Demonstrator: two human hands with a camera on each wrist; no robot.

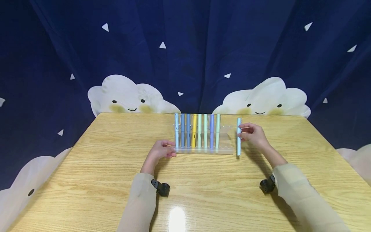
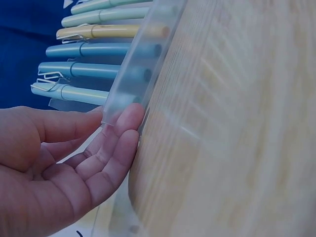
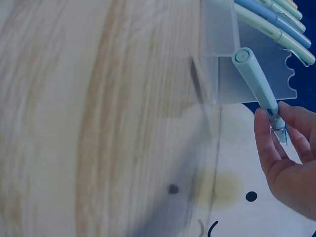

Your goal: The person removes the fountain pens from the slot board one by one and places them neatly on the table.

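Observation:
A clear pen rack (image 1: 229, 150) holds several capped pens standing in a row, including a light blue pen (image 1: 176, 129), a yellow pen (image 1: 194, 129) and a purple pen (image 1: 212, 129). My left hand (image 1: 161, 149) grips the rack's left front end, the thumb and fingers around its corner (image 2: 112, 106). Just right of the rack, my right hand (image 1: 252, 134) pinches another light blue pen (image 1: 239, 145) near its cap. That pen is roughly upright and apart from the rack; its lower end (image 3: 243, 56) faces the right wrist camera.
Everything stands on a wooden table (image 1: 203, 180). Behind it hangs a dark blue curtain (image 1: 185, 58) with white clouds and small triangles. A black wrist camera (image 1: 163, 189) is on the left sleeve, another camera (image 1: 267, 185) on the right.

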